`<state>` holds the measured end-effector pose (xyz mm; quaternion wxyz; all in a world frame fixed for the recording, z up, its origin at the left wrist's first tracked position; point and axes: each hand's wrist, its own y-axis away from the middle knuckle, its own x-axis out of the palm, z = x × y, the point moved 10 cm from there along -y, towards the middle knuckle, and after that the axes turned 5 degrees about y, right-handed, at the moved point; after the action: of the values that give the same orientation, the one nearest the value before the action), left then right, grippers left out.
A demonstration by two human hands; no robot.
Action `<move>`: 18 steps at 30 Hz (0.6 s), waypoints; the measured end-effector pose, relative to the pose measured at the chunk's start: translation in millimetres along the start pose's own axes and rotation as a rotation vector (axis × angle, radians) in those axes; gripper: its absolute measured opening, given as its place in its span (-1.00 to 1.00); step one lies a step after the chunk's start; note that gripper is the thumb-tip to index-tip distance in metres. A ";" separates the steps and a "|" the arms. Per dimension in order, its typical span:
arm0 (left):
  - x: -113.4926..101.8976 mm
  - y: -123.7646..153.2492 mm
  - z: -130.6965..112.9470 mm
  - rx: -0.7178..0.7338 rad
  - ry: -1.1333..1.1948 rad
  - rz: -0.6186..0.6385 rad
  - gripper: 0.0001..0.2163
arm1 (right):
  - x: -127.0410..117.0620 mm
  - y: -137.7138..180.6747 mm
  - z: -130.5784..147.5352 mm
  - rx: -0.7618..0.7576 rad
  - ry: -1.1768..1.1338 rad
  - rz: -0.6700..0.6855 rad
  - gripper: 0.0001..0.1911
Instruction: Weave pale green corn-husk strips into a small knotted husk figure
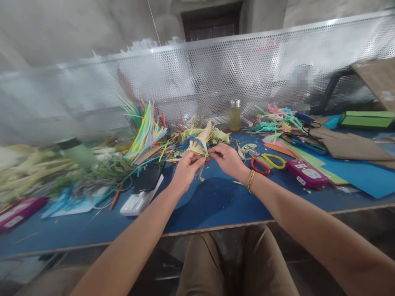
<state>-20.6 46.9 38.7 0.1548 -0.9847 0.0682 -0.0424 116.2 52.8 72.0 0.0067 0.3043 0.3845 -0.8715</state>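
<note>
My left hand (187,168) and my right hand (227,159) meet above the blue table (210,205), fingers pinched together. Between them is a small bundle of pale dried husk strips (200,150) with a blue pipe cleaner looped on it. The left hand grips the bundle's lower part. My right hand pinches something thin and dark at the bundle's side; I cannot make out what. A gold bracelet (250,179) sits on my right wrist.
Red and yellow scissors (265,162) and a purple box (306,174) lie right of my hands. A black phone (149,176) on a white box lies left. Coloured pipe cleaners (145,127), husks, paper sheets, a jar (234,115) and a perforated metal screen stand behind.
</note>
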 end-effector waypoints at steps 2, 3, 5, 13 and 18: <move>-1.0 0.5 4.4 -0.041 0.065 -0.023 -0.70 | 0.4 0.8 3.0 -0.006 0.014 0.006 -0.82; -2.3 0.8 7.4 -0.066 0.094 -0.043 -0.70 | 0.2 1.3 3.9 -0.004 0.017 0.004 -0.82; -3.7 1.9 15.2 -0.132 0.160 -0.074 -0.68 | -0.8 2.1 4.4 0.008 0.009 -0.004 -0.84; 10.2 4.5 25.1 -0.255 0.272 0.016 -0.80 | 3.6 2.2 2.9 0.019 -0.059 0.018 -0.86; 7.1 5.1 28.5 -0.297 0.304 -0.019 -0.81 | 12.9 3.3 4.9 0.006 -0.036 0.080 -0.86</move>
<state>-11.2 49.5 10.6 -0.0046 -0.9796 0.0869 -0.1814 104.0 50.0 65.4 0.0474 0.3038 0.3694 -0.8769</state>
